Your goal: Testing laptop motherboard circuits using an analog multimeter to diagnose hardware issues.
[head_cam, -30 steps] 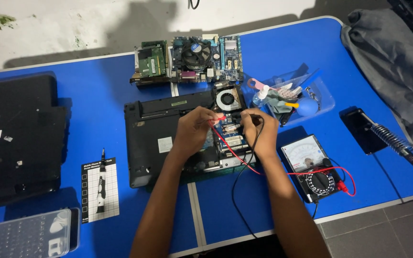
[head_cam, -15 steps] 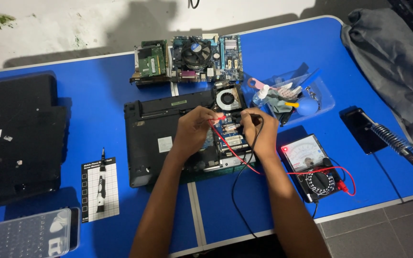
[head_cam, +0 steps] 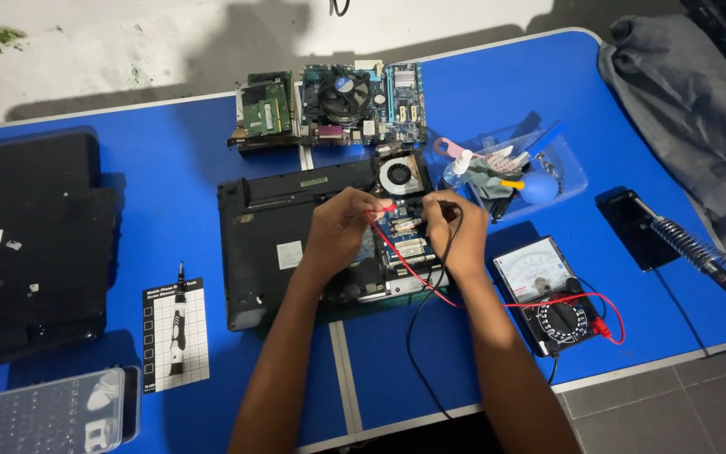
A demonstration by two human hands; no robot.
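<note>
- While both forearms reach in from the lower edge of the view, the left hand (head_cam: 338,231) is closed in a pinch on a thin red test probe (head_cam: 386,208), whose tip points down at the exposed circuit board (head_cam: 405,240) of an opened black laptop base (head_cam: 275,240).
- The right hand (head_cam: 455,235) is curled around a thin black test probe (head_cam: 449,204), just right of the red one; the two probe tips stand close together over the same patch of board, just below the round grey cooling fan (head_cam: 400,175).
- The laptop base lies flat in the middle of the blue folding table (head_cam: 170,176), directly under both hands, which cover much of the board.
- A red lead (head_cam: 418,282) and a black lead (head_cam: 418,336) run from the probes under the right wrist to a black analogue multimeter with a white dial face (head_cam: 548,294), lying just right of the right forearm.
- Behind the laptop rests a bare green desktop mainboard with a black fan cooler (head_cam: 355,101).
- Right of the fan sits a clear plastic tray of small tools (head_cam: 569,172).
- Far right lie a dark phone (head_cam: 632,227), a soldering iron with a coiled metal rest (head_cam: 699,252) and a grey cloth (head_cam: 691,101).
- To the left are a black laptop lid (head_cam: 31,244), a white gridded screw mat with a small screwdriver on it (head_cam: 176,336), and a clear bit case (head_cam: 52,412).
</note>
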